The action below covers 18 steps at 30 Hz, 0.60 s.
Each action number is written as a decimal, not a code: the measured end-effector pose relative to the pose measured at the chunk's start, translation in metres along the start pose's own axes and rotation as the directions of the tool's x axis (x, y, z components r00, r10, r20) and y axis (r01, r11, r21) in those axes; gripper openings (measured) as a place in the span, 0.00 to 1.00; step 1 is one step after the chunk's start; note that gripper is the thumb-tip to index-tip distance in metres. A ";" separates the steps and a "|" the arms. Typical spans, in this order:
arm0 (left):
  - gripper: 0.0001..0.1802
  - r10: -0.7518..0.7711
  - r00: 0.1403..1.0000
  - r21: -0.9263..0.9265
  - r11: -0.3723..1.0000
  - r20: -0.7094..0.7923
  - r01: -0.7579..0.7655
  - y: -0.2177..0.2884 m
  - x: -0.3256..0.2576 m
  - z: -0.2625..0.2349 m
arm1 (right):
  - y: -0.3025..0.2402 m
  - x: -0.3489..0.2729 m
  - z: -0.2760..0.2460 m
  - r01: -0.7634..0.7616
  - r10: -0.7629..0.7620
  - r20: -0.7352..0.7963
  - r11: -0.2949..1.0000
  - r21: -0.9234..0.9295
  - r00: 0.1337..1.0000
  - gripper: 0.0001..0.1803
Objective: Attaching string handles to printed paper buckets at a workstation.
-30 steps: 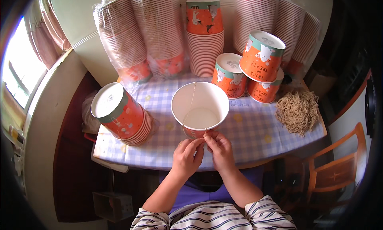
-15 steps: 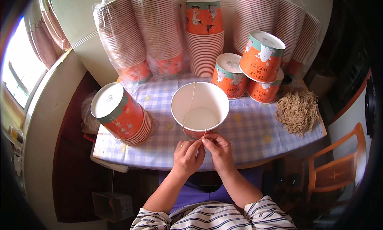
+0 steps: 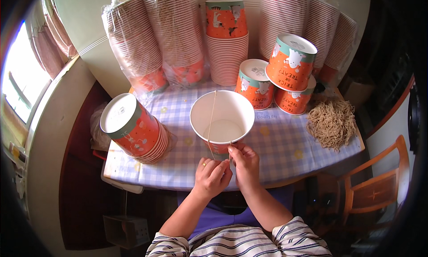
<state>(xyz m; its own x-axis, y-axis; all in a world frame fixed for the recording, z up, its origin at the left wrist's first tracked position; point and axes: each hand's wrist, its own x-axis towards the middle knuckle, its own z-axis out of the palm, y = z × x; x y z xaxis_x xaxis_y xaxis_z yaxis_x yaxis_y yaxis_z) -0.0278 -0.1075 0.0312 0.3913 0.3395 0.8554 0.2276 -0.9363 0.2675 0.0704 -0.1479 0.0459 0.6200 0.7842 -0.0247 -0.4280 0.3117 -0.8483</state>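
An open white paper bucket (image 3: 240, 116) stands upright on the table in front of me, its inside facing up. A thin tan string (image 3: 211, 119) runs from its far rim across the mouth and down over the near side to my fingers. Close to the bucket's near wall, my left hand (image 3: 211, 176) is closed, pinching the string. My right hand (image 3: 246, 164) is beside it, thumb and forefinger pinched on a short string end just below the near rim. Whatever lies between the fingertips is mostly hidden.
A tilted stack of orange buckets (image 3: 138, 132) stands at the left. Three upturned orange buckets (image 3: 292, 63) are piled at the right, near a heap of tan strings (image 3: 332, 124). Tall bucket stacks (image 3: 227, 58), some in plastic bags, line the back. A wooden chair (image 3: 374, 185) is at lower right.
My fingertips have drawn slightly apart; the left hand dropped a little lower and the right thumb and forefinger rose toward the rim. The string's slant across the mouth shifted slightly.
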 end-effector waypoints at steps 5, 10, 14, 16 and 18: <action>0.13 0.026 1.000 -0.015 1.000 0.003 -0.026 -0.001 0.000 0.000 | 0.001 0.003 0.000 0.003 -0.003 -0.001 1.000 0.020 1.000 0.04; 0.14 0.053 0.999 -0.020 0.998 -0.003 -0.053 -0.001 0.002 -0.001 | 0.005 0.005 0.001 0.015 -0.014 -0.024 0.999 0.029 1.000 0.04; 0.14 0.065 0.998 -0.032 0.997 0.003 -0.065 -0.003 0.002 0.000 | 0.007 0.007 0.002 0.019 -0.017 -0.049 0.999 0.029 0.999 0.04; 0.14 0.070 0.998 -0.040 0.997 -0.001 -0.070 -0.004 0.003 0.000 | 0.006 0.007 0.003 0.015 -0.013 -0.059 1.000 0.024 0.998 0.03; 0.14 0.076 0.997 -0.040 0.996 0.004 -0.076 -0.004 0.003 0.000 | 0.005 0.008 0.003 0.011 -0.009 -0.069 1.000 0.018 0.998 0.03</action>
<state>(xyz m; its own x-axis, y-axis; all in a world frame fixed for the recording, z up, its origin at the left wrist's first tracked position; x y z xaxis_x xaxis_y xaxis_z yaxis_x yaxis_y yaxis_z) -0.0277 -0.1031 0.0330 0.4107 0.2676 0.8716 0.1617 -0.9622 0.2192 0.0708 -0.1387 0.0429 0.6677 0.7425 -0.0531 -0.4334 0.3298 -0.8387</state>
